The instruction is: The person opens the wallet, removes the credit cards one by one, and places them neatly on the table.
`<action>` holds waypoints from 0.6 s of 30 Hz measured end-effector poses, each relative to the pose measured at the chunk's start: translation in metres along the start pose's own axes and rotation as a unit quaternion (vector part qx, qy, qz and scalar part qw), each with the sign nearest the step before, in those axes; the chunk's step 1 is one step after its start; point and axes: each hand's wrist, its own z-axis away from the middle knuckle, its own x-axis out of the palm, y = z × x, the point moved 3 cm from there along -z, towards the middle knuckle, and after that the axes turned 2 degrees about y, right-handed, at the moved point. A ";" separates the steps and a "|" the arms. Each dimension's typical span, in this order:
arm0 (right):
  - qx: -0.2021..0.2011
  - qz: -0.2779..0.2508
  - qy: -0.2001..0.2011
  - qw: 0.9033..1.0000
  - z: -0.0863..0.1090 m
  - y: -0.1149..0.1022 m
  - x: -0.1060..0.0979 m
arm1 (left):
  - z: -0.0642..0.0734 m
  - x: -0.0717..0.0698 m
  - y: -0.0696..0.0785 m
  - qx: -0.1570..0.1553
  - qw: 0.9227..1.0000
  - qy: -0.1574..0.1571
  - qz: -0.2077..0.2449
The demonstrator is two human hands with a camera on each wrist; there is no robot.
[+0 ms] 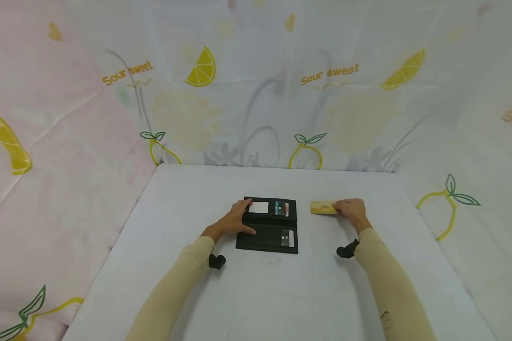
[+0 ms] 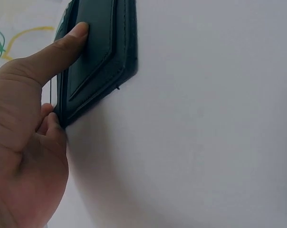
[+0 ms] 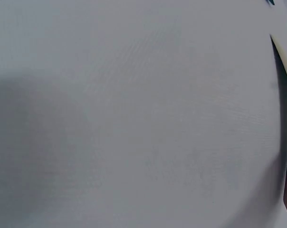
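A black wallet (image 1: 262, 244) lies unfolded on the white table, one half behind the other. My left hand (image 1: 233, 220) holds its left side. In the left wrist view, the thumb presses on the inner face of the wallet (image 2: 98, 47) while other fingers curl at its edge. A white card (image 1: 259, 207) and a patterned card (image 1: 281, 209) show in the far half; another card (image 1: 287, 238) sits in the near half. To the right, my right hand (image 1: 352, 210) pinches the right end of a flat yellow printed rectangle (image 1: 321, 207), whose edge is raised over the cloth.
White cloth covers the table (image 1: 256, 293). Curtains (image 1: 256, 109) printed with lemons and lettering stand behind it and at both sides. Dark straps (image 1: 216, 261) with rounded ends hang at both wrists, below the beige sleeves (image 1: 170, 289).
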 end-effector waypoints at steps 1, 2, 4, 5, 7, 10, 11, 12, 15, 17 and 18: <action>-0.007 0.019 0.008 1.000 0.000 0.001 0.000 | -0.001 0.000 0.000 0.001 1.000 -0.001 0.005; -0.011 0.039 0.016 0.999 -0.001 0.002 0.000 | -0.002 0.000 0.001 0.002 1.000 -0.003 0.007; -0.023 0.075 0.030 0.997 -0.002 0.004 0.001 | -0.004 0.000 0.001 0.004 1.000 -0.006 0.010; -0.031 0.094 0.036 0.994 -0.004 0.004 0.002 | -0.005 0.000 0.002 0.004 1.000 -0.008 0.012; -0.049 0.130 0.044 0.989 -0.006 0.004 0.002 | -0.005 0.000 0.002 0.007 1.000 -0.010 0.017; -0.065 0.159 0.048 0.984 -0.008 0.002 0.005 | -0.004 -0.001 0.002 0.008 1.000 -0.010 0.016; -0.072 0.169 0.048 0.982 -0.008 0.001 0.006 | -0.003 -0.002 0.002 0.007 1.000 -0.008 0.015; -0.079 0.178 0.048 0.980 -0.008 -0.001 0.007 | -0.003 -0.003 0.002 0.007 1.000 -0.007 0.013; -0.095 0.193 0.053 0.975 -0.005 -0.003 0.008 | -0.002 -0.002 0.002 0.006 1.000 -0.004 0.011; -0.103 0.200 0.058 0.973 -0.003 -0.004 0.009 | -0.001 -0.002 0.003 0.005 1.000 -0.003 0.013; -0.105 0.203 0.061 0.972 -0.002 -0.005 0.009 | -0.001 -0.002 0.003 0.006 1.000 -0.003 0.014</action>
